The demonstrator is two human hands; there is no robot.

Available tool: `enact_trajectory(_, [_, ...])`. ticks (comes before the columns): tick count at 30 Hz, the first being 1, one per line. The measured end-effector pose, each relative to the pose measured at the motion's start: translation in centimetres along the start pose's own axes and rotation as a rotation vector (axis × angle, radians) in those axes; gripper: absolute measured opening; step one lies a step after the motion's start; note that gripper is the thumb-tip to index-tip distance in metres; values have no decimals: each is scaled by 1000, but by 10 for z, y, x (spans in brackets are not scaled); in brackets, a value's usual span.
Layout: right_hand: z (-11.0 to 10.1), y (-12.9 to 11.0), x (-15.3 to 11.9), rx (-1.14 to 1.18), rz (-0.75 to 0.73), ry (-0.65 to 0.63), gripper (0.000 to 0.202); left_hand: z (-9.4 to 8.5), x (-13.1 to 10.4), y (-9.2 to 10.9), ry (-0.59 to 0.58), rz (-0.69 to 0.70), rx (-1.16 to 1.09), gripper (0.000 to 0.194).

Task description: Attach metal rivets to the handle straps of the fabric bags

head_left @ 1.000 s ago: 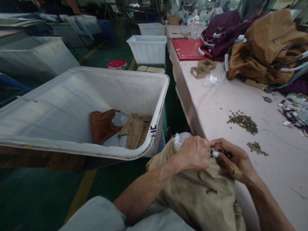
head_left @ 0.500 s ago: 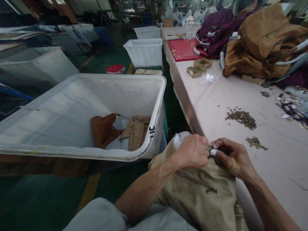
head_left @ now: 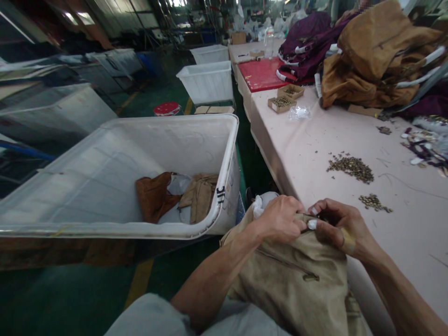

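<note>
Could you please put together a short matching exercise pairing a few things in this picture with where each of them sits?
Things:
1. tan garment
2. red board
3. small metal parts
4. brown garment

Places:
A. loose in a heap on the pink table
B. inside the white bin
C. far along the table, beside the purple clothes
D. under the left hand and right hand

Pairs: 1-D, 2-C, 3-A, 4-B
</note>
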State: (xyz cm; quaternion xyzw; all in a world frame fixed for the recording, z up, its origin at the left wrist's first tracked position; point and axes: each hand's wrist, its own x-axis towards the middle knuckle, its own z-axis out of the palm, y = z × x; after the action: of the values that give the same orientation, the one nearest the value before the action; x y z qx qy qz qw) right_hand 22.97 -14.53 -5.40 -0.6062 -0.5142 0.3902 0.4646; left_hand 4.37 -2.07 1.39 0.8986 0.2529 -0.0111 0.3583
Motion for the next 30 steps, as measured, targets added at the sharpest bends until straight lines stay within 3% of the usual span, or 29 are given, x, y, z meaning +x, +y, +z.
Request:
enact_trajectory(4, [3, 4, 0, -6, 2, 8, 23, 5, 0, 2, 31, 3, 21, 16])
enact_trajectory(9, [5, 4, 0, -30, -6, -24, 22, 6, 1, 2, -10, -34, 34, 15])
enact_trajectory(16, [-5, 9, 4, -66, -125, -41, 21, 11, -3, -9, 45, 34, 2, 20])
enact_trajectory(22, [-2, 8, 7, -85, -145, -33, 17, 23, -8, -11, 145, 146, 261, 21])
enact_trajectory(30, [1, 10, 5, -123, -155, -27, 17, 26, -5, -11, 80, 177, 442, 18])
